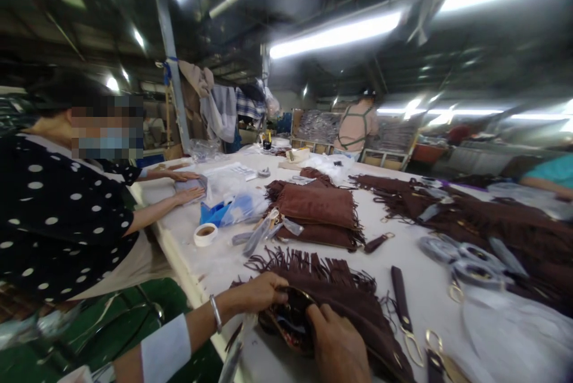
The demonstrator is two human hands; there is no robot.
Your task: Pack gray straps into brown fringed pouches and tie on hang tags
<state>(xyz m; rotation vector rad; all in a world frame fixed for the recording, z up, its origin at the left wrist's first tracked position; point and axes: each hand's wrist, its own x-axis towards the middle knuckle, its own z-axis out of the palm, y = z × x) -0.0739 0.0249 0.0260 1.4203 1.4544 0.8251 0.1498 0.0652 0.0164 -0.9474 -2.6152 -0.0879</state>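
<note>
A dark brown fringed bag (pixel 353 296) lies near the table's front edge with its gold-edged zip opening towards me. My left hand (pixel 264 290) pinches the far left edge of that opening, its fingers closed. On the near right side, my right hand (pixel 338 341) grips the other edge, thumb at the mouth. Between them the bag's dark inside shows; what is in there I cannot make out. To the right of the bag lies a brown wrist strap (pixel 400 296) with a gold-coloured clasp. Fringe spreads along the bag's far side.
Finished-looking brown fringed bags (pixel 317 207) are stacked beyond my hands. A white tape roll (pixel 206 235) and a blue tape dispenser (pixel 213 213) stand to the left. More brown bags (pixel 492 222) and plastic wrap (pixel 514 329) cover the right. A co-worker in a dotted top (pixel 58 216) leans in at left.
</note>
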